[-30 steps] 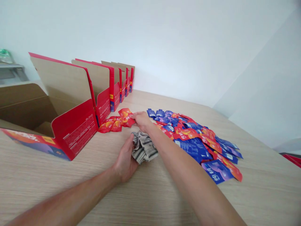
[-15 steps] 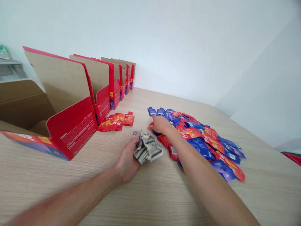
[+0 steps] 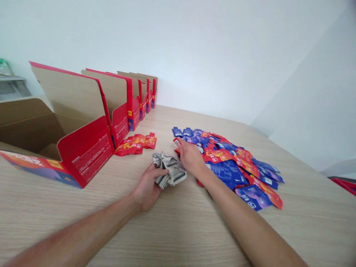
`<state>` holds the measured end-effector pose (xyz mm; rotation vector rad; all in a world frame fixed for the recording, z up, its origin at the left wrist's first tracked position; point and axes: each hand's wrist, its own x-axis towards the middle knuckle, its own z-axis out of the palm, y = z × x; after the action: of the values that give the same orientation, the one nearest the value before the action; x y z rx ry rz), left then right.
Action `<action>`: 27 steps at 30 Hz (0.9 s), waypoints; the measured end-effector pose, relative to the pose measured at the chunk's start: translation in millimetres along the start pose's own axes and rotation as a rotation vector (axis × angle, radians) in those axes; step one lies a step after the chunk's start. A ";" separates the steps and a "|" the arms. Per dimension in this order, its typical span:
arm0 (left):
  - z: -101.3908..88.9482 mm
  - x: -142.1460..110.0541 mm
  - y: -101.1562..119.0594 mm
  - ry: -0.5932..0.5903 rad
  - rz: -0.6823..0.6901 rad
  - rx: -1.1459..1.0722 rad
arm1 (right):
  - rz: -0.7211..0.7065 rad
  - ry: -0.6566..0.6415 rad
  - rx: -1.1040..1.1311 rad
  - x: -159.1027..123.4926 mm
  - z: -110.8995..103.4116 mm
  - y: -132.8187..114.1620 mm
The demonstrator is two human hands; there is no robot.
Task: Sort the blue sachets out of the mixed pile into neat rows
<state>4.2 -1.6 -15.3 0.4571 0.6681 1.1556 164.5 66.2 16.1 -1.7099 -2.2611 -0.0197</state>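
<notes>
My left hand is closed on a crumpled striped cloth, its thumb lying on top. Just right of the cloth, my right hand pinches a red pouch, of which only one end shows past the fingers. That hand is at the left edge of a heap of red and blue pouches, and my forearm hides part of the heap. Several red pouches overlap in a row on the table, between the cloth and the boxes.
A row of open red cardboard boxes runs along the left, flaps raised, towards the white wall. All of this stands on a pale wood-grain table. A red object shows at the right edge.
My right hand let go of a red pouch at the end of the row, moved right to the heap, and now grips another. My left thumb has come over the cloth.
</notes>
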 end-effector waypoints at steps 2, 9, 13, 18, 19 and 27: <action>0.4 0.1 0.1 -0.006 0.017 -0.039 | -0.074 0.029 0.141 -25.1 9.8 -12.7; 2.9 -2.1 2.7 0.087 0.107 -0.128 | -0.186 -0.042 0.284 -69.4 27.2 -43.1; 3.1 -2.3 7.1 0.120 0.047 -0.156 | -0.321 -0.040 0.267 -71.1 12.5 -46.8; 6.3 -0.9 6.4 0.039 0.056 -0.137 | -0.078 0.219 0.476 -59.5 -10.0 -34.5; 7.8 -0.8 5.8 0.036 0.071 -0.139 | -0.009 0.285 0.543 -54.5 -9.1 -30.7; 8.5 0.2 7.7 -0.001 -0.071 -0.184 | -0.084 0.235 0.343 -42.8 30.8 -29.9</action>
<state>4.8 1.3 -4.2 0.2757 0.5670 1.1373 139.5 23.3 -18.8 -1.3594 -2.0248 0.1345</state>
